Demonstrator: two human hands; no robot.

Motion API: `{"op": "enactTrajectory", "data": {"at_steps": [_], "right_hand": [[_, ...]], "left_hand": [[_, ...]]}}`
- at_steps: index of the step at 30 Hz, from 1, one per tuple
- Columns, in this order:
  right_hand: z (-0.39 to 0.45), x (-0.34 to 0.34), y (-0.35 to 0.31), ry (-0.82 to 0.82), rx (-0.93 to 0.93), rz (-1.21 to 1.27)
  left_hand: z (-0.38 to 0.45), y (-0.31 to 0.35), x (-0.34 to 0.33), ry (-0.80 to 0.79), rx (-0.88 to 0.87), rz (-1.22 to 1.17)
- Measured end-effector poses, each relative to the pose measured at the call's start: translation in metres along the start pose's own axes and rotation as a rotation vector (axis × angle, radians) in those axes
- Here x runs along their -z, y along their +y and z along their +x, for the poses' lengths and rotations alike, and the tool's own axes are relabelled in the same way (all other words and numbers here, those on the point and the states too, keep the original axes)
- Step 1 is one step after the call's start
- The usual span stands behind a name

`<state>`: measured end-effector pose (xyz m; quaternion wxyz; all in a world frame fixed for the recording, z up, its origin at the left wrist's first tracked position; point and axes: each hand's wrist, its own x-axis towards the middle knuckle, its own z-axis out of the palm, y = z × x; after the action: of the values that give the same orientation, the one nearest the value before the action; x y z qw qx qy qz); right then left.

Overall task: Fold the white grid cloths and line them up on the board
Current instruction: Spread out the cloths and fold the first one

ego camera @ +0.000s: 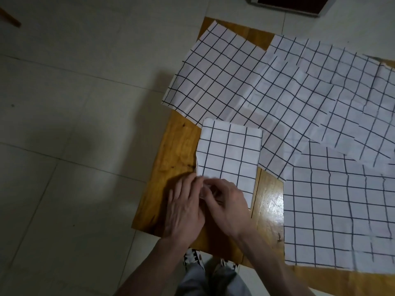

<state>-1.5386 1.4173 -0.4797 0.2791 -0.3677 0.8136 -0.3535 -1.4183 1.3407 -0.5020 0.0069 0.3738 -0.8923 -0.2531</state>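
A folded white grid cloth (229, 153) lies as a narrow rectangle on the wooden board (177, 150), near its left edge. Both my hands meet at the cloth's near end. My left hand (184, 207) rests on the board with its fingertips at the cloth's near left corner. My right hand (224, 201) pinches the near edge of the same cloth. Several unfolded grid cloths lie spread flat and overlapping: one at the back (215, 75), one across the right (333, 99), one at the near right (337, 212).
The board lies low over a pale tiled floor (74, 124). My shoes (193, 258) and trouser legs show under its near edge. A dark-framed object (292, 5) sits on the floor at the top. A glossy bare strip of board (269, 201) lies right of the folded cloth.
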Motion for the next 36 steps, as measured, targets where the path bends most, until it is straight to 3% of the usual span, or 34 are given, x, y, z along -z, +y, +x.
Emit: {"op": "enactTrajectory", "data": {"at_steps": [10,18,23,28,36], "right_hand": [[0.016,0.052,0.065,0.096,0.115,-0.417],[0.008,0.061,0.075,-0.012,0.139,-0.514],[-0.009,0.058,0.083,-0.059,0.122,-0.624],[-0.023,0.062,0.079,0.016,0.108,-0.659],[-0.045,0.049,0.083,0.01,0.125,-0.764]], "left_hand": [[-0.002,-0.004,-0.003,0.053,-0.129,0.094],[-0.014,0.027,-0.02,-0.16,-0.552,0.263],[-0.023,0.032,-0.03,-0.212,-0.511,0.403],[-0.024,0.018,-0.024,-0.23,-0.535,0.503],[-0.009,-0.007,-0.005,-0.175,-0.393,0.439]]}}
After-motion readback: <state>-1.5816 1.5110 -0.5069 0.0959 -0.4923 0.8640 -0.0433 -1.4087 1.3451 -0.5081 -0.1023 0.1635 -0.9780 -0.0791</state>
